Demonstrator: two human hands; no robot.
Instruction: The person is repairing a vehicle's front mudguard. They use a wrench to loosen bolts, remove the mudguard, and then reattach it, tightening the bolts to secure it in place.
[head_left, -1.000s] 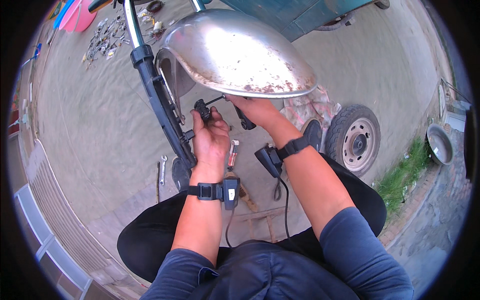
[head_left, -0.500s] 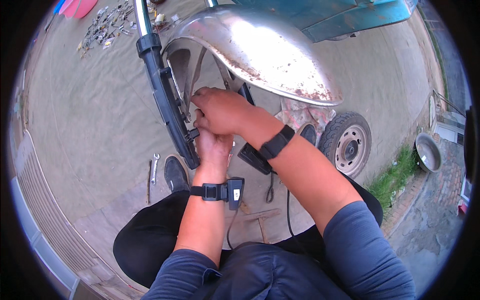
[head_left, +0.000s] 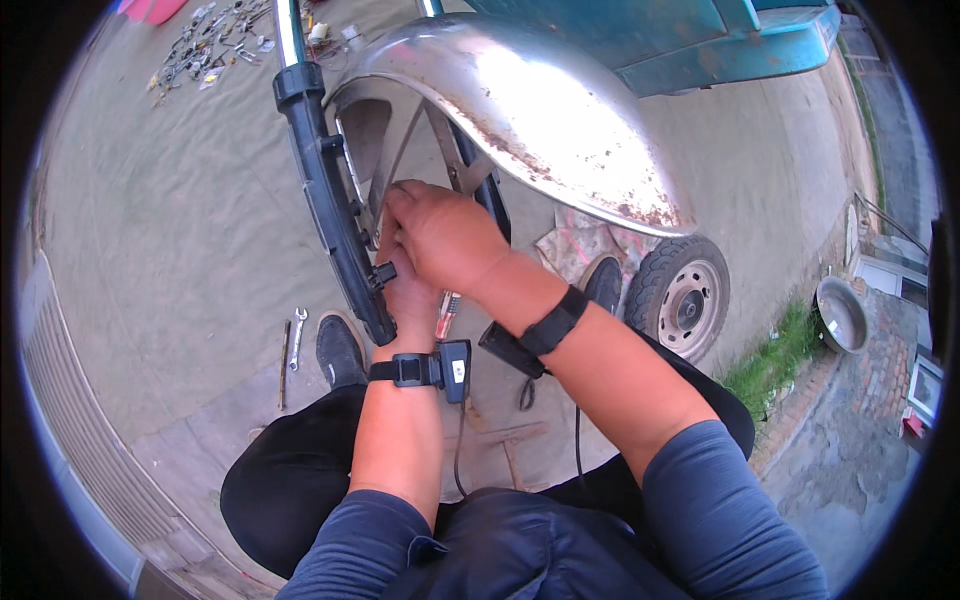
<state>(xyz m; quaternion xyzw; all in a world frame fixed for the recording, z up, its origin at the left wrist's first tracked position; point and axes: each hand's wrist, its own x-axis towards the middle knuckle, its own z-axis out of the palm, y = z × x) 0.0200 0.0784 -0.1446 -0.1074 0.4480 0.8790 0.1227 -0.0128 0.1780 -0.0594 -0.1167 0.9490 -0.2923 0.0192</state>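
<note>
A shiny metal mudguard (head_left: pixel 560 130) with rust spots along its edge hangs in front of me, beside a black fork leg (head_left: pixel 335 205). At the lower end of the mudguard's flat metal stay (head_left: pixel 398 155), my right hand (head_left: pixel 450 238) is closed with curled fingers. My left hand (head_left: pixel 410 295) reaches up from below, close to the fork leg's side, its fingers bent and mostly covered by the right hand. What the fingertips pinch is hidden. Beside my left wrist is a screwdriver with a red-and-clear handle (head_left: pixel 446 316).
A wheel with a tyre (head_left: pixel 688 300) stands to the right, near a stained cloth (head_left: pixel 585 240). An open-end wrench (head_left: pixel 298 338) and a thin rod (head_left: pixel 284 365) lie left of my shoe. Scattered small parts (head_left: pixel 215 45) cover the far left ground. A metal basin (head_left: pixel 842 315) sits far right.
My right hand's fingers have curled in more at the stay's end, and both hands stay close together there. The whole view has shifted slightly, showing more of the teal vehicle body.
</note>
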